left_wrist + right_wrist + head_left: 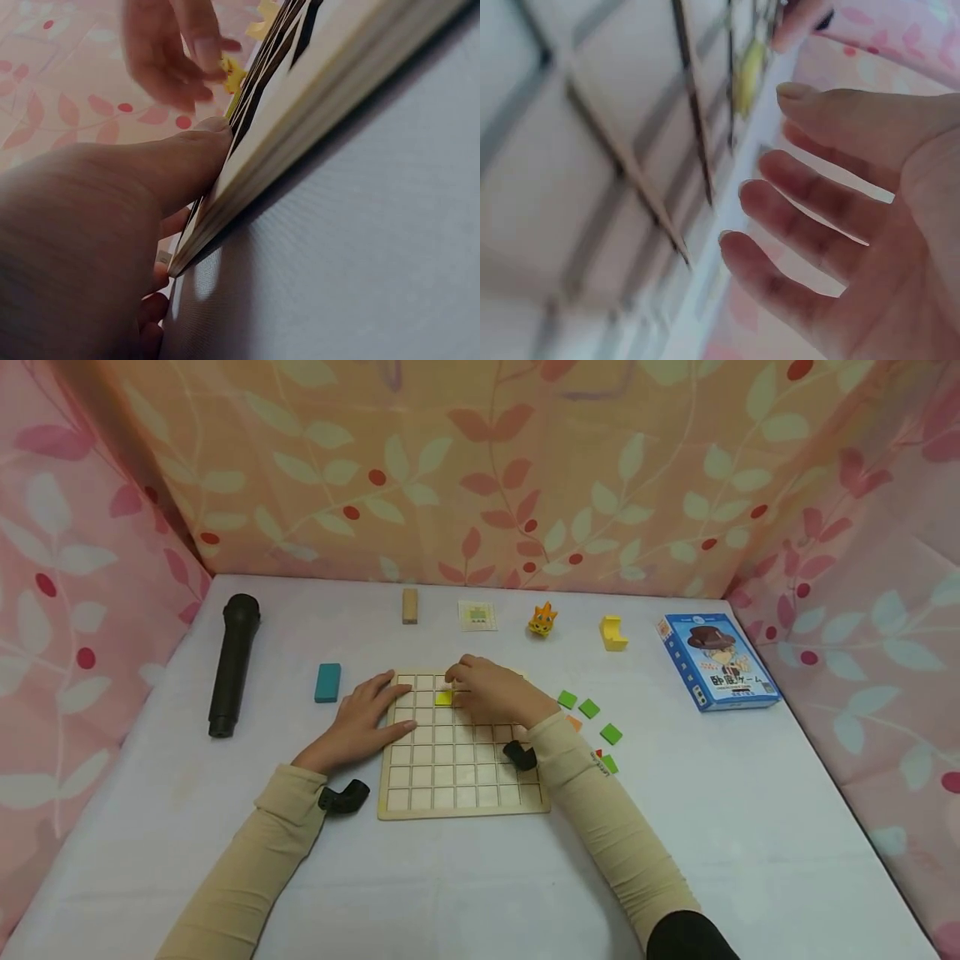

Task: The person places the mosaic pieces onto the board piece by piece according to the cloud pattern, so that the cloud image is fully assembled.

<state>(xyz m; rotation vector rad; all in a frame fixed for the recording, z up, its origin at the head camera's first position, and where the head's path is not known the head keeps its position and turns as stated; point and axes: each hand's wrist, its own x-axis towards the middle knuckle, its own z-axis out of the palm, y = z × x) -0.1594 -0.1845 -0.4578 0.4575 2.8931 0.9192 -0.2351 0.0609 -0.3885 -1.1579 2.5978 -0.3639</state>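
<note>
Head view: your left hand [358,717] lies flat on the near-left edge of the wooden grid board [459,777], fingers straight, steadying it. Your right hand [491,691] hovers over the far rows with fingers relaxed and spread, gripping nothing, fingertips just beside the yellow tile [443,697], which sits in a far-left cell. Risk: your right sleeve drags across the green tiles [588,708] right of the board and scatters them. Lifting the left hand could let the board slide.

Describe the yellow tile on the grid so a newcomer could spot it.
On the white table lies a pale wooden grid board. In its second row from the far edge, by the right hand, sits the small yellow square tile, the board's only coloured square.
</note>
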